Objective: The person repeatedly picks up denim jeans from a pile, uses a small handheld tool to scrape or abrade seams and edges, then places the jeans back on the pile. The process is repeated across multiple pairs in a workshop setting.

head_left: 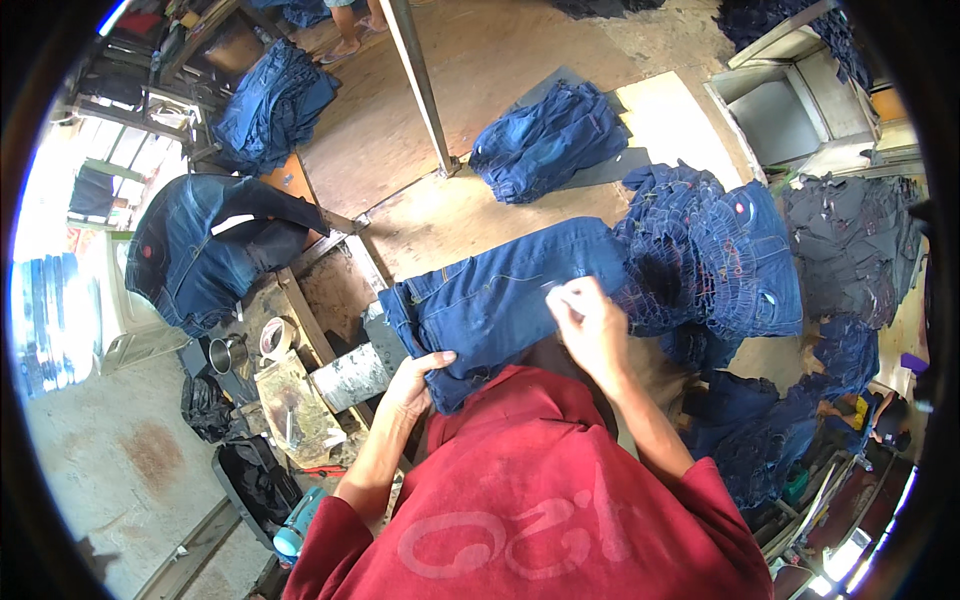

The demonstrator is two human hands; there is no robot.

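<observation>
A folded piece of dark blue denim, likely jeans [500, 285], lies across my lap, its thick-edged end toward the left. My left hand [415, 380] grips the near corner of that end, thumb on top and fingers underneath. Over the right part of the denim is my right hand [590, 315], its fingertips pinched together. A tiny pale speck shows by those fingertips, too small to name. Beyond the right end of the denim lies a heap of blue denim garments [715, 250] with loose threads.
Another denim stack [550, 140] lies on the floor ahead, near a metal post [420, 85]. Left are a draped denim garment [200, 250], a tape roll [277, 338], a metal cup [227, 354] and a pale cylinder [350, 377]. Dark garments [850, 245] lie far right.
</observation>
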